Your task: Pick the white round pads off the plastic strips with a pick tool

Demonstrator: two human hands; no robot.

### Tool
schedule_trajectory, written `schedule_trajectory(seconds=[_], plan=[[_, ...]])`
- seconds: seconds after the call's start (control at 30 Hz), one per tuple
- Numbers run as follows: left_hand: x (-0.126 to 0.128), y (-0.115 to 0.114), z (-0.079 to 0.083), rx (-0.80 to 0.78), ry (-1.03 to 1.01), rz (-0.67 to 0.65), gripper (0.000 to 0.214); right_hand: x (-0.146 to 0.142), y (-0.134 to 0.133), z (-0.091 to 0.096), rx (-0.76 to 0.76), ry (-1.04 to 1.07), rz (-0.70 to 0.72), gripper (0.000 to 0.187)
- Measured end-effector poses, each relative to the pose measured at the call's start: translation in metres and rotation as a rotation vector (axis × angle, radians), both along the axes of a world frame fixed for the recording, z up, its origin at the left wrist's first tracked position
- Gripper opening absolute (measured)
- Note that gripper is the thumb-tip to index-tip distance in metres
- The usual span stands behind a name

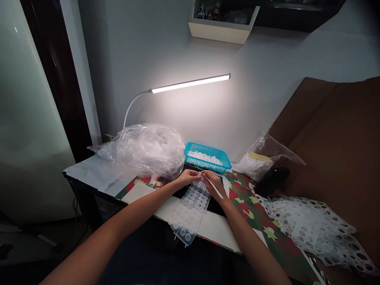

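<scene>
Two hands, left (pixel 189 177) and right (pixel 215 185), pinch a clear dimpled sheet's (pixel 190 209) far edge, right fingers (pixel 209 176) closed on a white stick (pixel 217 191).

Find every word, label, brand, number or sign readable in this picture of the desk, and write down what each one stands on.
No word, brand, number or sign can be read.
The pale yellow label on the clear plastic bag is too small and blurred to show any text.
</scene>
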State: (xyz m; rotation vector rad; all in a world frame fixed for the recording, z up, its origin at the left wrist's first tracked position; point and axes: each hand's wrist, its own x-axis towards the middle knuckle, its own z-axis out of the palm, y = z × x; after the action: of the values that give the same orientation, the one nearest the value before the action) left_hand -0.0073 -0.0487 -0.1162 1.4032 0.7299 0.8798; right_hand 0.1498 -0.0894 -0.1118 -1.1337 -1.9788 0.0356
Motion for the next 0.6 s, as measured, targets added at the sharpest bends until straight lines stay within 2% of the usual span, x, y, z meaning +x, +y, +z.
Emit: schedule_trajectory(seconds=[0.43, 0.6], plan=[[0.002, 0.0, -0.002, 0.013, 0.053, 0.02, 0.04, 0.025, 0.003, 0.008, 0.087, 0.157, -0.279, 0.028], [0.001, 0.001, -0.002, 0.055, 0.112, 0.02, 0.025, 0.038, 0.001, 0.007, 0.094, 0.183, -0.375, 0.027]])
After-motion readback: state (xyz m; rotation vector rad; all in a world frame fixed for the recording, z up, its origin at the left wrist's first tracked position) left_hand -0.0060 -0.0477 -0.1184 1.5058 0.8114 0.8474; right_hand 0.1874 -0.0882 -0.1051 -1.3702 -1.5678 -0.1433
